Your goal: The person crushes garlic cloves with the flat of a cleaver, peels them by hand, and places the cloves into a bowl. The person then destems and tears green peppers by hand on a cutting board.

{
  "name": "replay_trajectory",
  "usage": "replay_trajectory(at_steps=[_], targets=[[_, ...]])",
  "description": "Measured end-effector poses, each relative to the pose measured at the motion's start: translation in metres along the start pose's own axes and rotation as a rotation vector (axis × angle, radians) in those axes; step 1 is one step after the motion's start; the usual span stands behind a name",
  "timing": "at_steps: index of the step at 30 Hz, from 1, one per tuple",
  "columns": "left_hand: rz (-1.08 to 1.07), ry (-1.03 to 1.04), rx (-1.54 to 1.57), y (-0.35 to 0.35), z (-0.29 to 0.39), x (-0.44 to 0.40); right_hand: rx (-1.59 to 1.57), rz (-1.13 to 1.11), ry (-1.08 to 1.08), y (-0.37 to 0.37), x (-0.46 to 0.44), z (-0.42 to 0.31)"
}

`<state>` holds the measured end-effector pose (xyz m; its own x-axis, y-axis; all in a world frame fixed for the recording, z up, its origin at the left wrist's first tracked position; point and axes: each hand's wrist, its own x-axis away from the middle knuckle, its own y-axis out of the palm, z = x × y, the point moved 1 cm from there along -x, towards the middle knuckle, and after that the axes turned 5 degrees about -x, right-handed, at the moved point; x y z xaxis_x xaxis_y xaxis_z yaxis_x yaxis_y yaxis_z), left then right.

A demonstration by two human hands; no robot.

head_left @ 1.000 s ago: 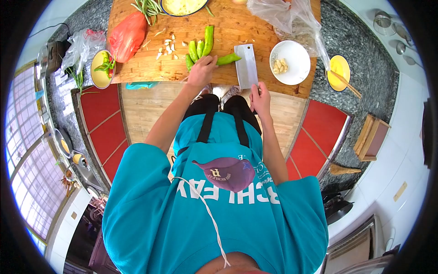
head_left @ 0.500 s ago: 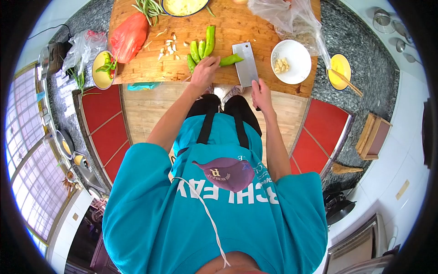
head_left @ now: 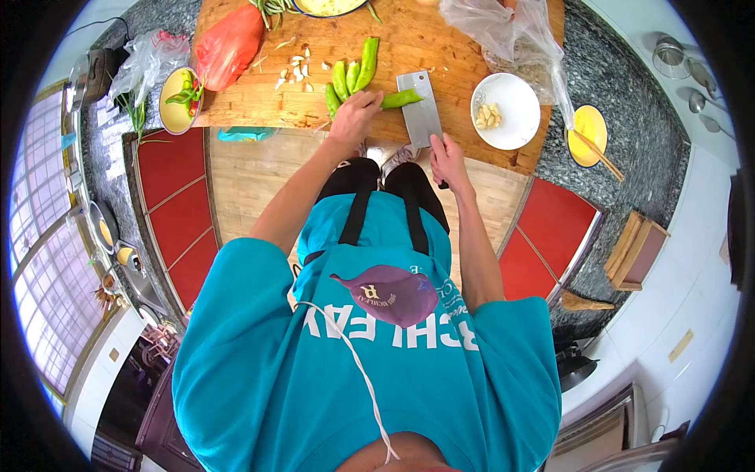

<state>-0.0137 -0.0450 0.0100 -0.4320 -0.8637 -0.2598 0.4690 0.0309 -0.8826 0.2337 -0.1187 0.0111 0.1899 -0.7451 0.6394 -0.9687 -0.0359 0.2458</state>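
Note:
A long green pepper (head_left: 401,98) lies crosswise on the wooden cutting board (head_left: 460,102), its stem end held in the closed fingers of my left hand (head_left: 356,118). My right hand (head_left: 450,164) grips the handle of a cleaver (head_left: 421,112). The wide blade lies over or against the pepper's right end; whether it touches the pepper I cannot tell. Just beyond my left hand several more green peppers (head_left: 340,80) rest on the board, partly behind the fingers. Loose garlic cloves (head_left: 297,69) are scattered to their left.
To the right stands a white bowl (head_left: 527,118) with peeled garlic (head_left: 488,116). A yellow bowl (head_left: 586,145) with chopsticks (head_left: 602,156) is farther right. On the left are a red plastic bag (head_left: 230,49) and a bowl of peppers (head_left: 174,126). A clear plastic bag (head_left: 523,39) lies at the back right.
The view has shifted slightly. The cleaver blade has tilted a little to the left at its far end. Both hands keep their holds.

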Motion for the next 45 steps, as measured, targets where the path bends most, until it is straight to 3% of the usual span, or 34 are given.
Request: replay_trajectory(at_steps=[20,29,36,45], targets=[[0.016,0.037,0.039,0.001,0.001,-0.003,-0.055,-0.015,0.073,0.028,0.007,0.011],[0.018,0.006,0.023,-0.001,0.006,-0.008,-0.080,0.012,-0.086,0.059,-0.011,0.027],[-0.009,-0.072,0.001,0.006,0.017,-0.019,-0.134,0.051,-0.013,0.058,0.003,0.029],[-0.042,-0.095,-0.004,0.008,0.012,-0.036,0.097,0.141,-0.186,0.082,-0.012,0.038]])
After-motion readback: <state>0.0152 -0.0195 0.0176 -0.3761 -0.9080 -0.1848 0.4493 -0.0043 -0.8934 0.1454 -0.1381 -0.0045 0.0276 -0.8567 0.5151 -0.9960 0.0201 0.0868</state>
